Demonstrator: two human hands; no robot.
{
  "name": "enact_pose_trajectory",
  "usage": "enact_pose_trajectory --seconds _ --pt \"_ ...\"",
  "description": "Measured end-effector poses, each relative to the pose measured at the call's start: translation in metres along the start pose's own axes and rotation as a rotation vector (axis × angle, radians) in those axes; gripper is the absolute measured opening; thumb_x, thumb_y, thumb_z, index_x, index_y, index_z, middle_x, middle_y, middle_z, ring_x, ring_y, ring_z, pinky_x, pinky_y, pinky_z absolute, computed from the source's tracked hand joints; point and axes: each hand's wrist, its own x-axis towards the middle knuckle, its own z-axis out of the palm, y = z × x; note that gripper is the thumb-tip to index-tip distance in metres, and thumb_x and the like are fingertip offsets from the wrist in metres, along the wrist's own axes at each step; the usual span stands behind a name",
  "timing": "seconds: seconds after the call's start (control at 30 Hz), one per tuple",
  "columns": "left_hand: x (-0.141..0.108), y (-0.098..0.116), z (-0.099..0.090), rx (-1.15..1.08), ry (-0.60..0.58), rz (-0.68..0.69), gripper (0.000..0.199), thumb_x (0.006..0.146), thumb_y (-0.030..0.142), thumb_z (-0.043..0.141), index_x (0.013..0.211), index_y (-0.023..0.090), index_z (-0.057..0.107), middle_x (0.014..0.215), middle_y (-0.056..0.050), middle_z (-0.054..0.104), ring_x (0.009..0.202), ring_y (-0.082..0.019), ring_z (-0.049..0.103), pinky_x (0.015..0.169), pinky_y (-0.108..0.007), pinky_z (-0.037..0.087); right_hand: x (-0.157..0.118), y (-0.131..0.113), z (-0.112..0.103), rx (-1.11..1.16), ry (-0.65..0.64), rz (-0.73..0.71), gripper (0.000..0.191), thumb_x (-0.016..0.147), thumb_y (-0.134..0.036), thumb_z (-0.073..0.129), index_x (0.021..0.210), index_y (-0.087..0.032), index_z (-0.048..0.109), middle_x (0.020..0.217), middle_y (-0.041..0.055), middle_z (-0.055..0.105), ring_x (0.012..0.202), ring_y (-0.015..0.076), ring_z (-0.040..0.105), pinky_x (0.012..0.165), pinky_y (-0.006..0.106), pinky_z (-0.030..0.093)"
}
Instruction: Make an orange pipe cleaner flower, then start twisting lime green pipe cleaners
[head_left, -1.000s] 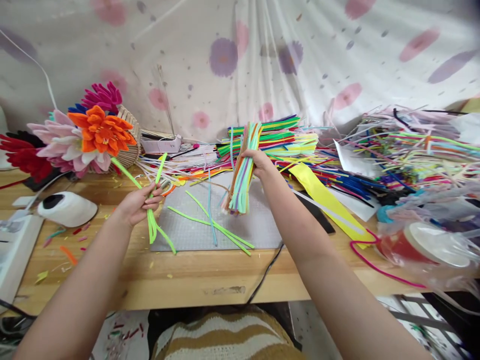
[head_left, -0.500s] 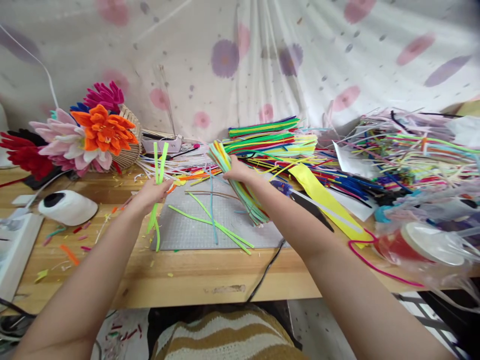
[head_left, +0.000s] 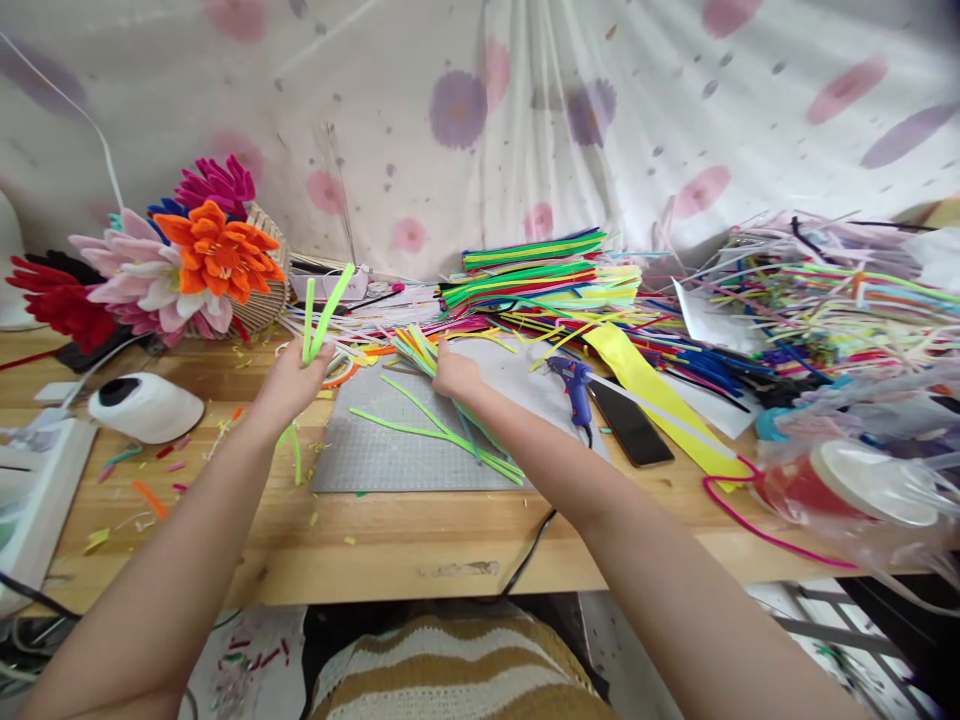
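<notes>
My left hand [head_left: 294, 378] is closed round a few lime-green pipe cleaners [head_left: 327, 312], which stick up above the fist and hang out below it. Over the middle of the grey cutting mat [head_left: 352, 465], my right hand [head_left: 456, 372] grips a bundle of pale and multicoloured pipe cleaners [head_left: 412, 350]. That bundle lies low, at or just above the mat; my hand and forearm hide much of it. Loose lime-green pipe cleaners [head_left: 405, 428] lie on the mat, partly beneath the right forearm.
A purple glue gun [head_left: 576, 388] and a black phone [head_left: 631, 425] lie right of the mat. Pipe-cleaner flowers [head_left: 225, 255] and a white thread cone [head_left: 150, 408] stand left. Stacked pipe cleaners [head_left: 525, 285] line the back. A plastic-wrapped red tub [head_left: 810, 485] sits right.
My right hand has lowered the bundle towards the mat and moved slightly left, uncovering the glue gun and phone. My left hand has shifted a little left, still holding the green pipe cleaners.
</notes>
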Motion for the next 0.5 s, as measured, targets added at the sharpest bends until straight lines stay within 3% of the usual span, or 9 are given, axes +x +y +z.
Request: enact_pose_trajectory --seconds 0.1,0.17,0.23,0.37,0.43,0.5 --pt "-0.002 0.008 -0.006 0.153 0.109 0.040 0.040 0.083 0.053 0.032 0.085 0.019 0.053 0.069 -0.005 0.055 0.065 -0.020 0.052 0.057 -0.028 0.036 0.004 0.011 -0.017 0.081 0.000 0.012 0.087 0.061 -0.023 0.065 0.136 -0.014 0.021 0.109 0.0173 0.060 0.099 0.0287 0.058 0.078 0.036 0.045" --pt "-0.006 0.012 -0.002 0.281 0.075 0.107 0.039 0.083 0.051 0.034 0.093 0.019 0.053 0.075 -0.006 0.057 0.071 -0.022 0.055 0.060 -0.029 0.037 0.007 0.023 -0.036 0.197 -0.010 0.000 0.085 0.056 -0.028 0.068 0.131 -0.015 0.030 0.114 0.0150 0.057 0.097 0.0260 0.058 0.077 0.033 0.045" --pt "-0.011 0.010 0.011 0.410 -0.099 0.247 0.034 0.080 0.047 0.043 0.096 0.019 0.052 0.080 -0.006 0.059 0.077 -0.023 0.057 0.064 -0.030 0.039 0.009 0.037 -0.059 0.309 0.018 0.006 0.080 0.053 -0.027 0.068 0.125 -0.013 0.036 0.112 0.0140 0.057 0.091 0.0236 0.058 0.074 0.031 0.046" --pt "-0.027 0.003 0.054 0.493 -0.465 0.688 0.038 0.073 0.045 0.056 0.103 0.021 0.052 0.106 -0.008 0.055 0.095 -0.022 0.054 0.075 -0.031 0.042 0.007 0.063 -0.100 0.633 0.089 -0.012 0.057 0.051 -0.020 0.064 0.105 -0.013 0.049 0.078 0.0035 0.062 0.063 0.0154 0.055 0.059 0.028 0.046" --pt "-0.036 0.004 0.074 0.476 -0.534 0.831 0.049 0.074 0.049 0.055 0.113 0.021 0.048 0.120 -0.010 0.048 0.102 -0.023 0.051 0.078 -0.032 0.042 0.001 0.071 -0.112 0.778 0.111 -0.047 0.040 0.051 -0.017 0.061 0.090 -0.014 0.053 0.062 -0.0018 0.057 0.054 0.0122 0.051 0.053 0.026 0.045" --pt "-0.041 0.007 0.090 0.472 -0.533 0.927 0.044 0.079 0.046 0.050 0.114 0.020 0.047 0.120 -0.011 0.046 0.105 -0.022 0.048 0.082 -0.033 0.042 -0.006 0.074 -0.119 0.892 0.109 -0.070 0.029 0.051 -0.015 0.060 0.079 -0.014 0.054 0.053 -0.0039 0.052 0.049 0.0107 0.048 0.050 0.024 0.043"
